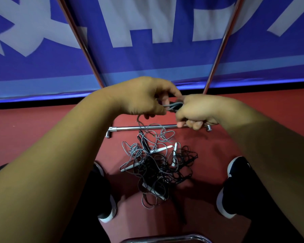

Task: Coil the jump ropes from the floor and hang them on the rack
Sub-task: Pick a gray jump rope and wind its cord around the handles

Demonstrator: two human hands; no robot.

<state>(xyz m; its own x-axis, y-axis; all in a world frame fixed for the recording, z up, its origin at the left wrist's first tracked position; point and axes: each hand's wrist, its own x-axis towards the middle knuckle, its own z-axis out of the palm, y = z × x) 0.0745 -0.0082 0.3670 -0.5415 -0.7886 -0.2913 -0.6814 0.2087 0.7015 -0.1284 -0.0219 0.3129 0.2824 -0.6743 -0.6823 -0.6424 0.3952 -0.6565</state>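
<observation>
Both forearms reach forward, wrists meeting. The left hand [142,97] and right hand [195,111] each pinch a grey rope bundle [174,106] between them. A strand trails down to tangled jump ropes [156,165] on the red floor [42,130], before the rack's bar [130,128].

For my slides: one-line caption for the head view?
Left hand and right hand hold loops of a grey jump rope above the tangled pile on the red floor.

Rack rail [140,128] seen as shiny chrome metal; floor [42,123] matt red; jump ropes [158,165] thin smooth cord; banner [147,64] wrinkled cloth.
</observation>
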